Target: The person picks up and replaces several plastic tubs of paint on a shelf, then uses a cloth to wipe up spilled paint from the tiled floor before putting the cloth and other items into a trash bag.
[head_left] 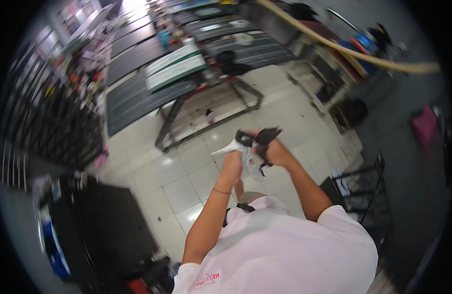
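Both my hands are held out in front of my white shirt, above the tiled floor. My left hand [231,168] is closed around a crumpled white piece [232,147], thin like plastic or cloth. Part of it hangs down between the hands. To its right, my right hand [279,154] grips a crumpled dark strip-like piece [268,136], its ends sticking up and hanging below. The dark and white pieces meet between my hands; whether they are joined I cannot tell. Motion blur hides the details of the fingers.
Ahead stand long dark tables [142,98] with a green-edged white frame [177,68] on one. A metal table stand [211,122] reaches the floor, a small bottle [209,116] beside it. Black racks [49,103] and a black cabinet [113,220] are left; a wheeled cart [324,81] is right.
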